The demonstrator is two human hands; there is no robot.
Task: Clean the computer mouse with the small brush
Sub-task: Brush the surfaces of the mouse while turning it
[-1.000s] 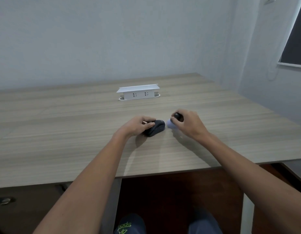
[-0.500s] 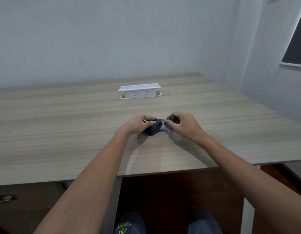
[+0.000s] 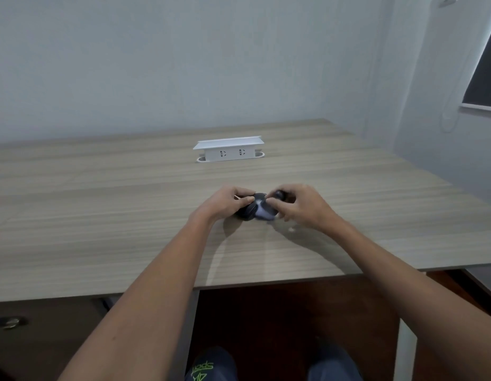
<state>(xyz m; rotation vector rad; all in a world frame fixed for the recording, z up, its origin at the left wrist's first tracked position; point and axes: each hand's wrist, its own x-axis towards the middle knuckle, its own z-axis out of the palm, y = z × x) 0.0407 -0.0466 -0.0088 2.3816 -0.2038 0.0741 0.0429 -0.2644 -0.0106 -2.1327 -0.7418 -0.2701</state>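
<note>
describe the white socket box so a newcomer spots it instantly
On the wooden desk, look past both hands toward the wall. The white socket box stands alone there, two outlets facing the person. It is the only white, untouched item; the dark mouse sits nearer.

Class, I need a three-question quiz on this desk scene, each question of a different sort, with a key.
1. True or false: the left hand steadies the mouse.
2. Which hand holds the brush? A left, B right.
3. What white item stands behind the hands on the desk?

Key: 1 true. 2 B, the right hand. 3 the socket box.
</note>
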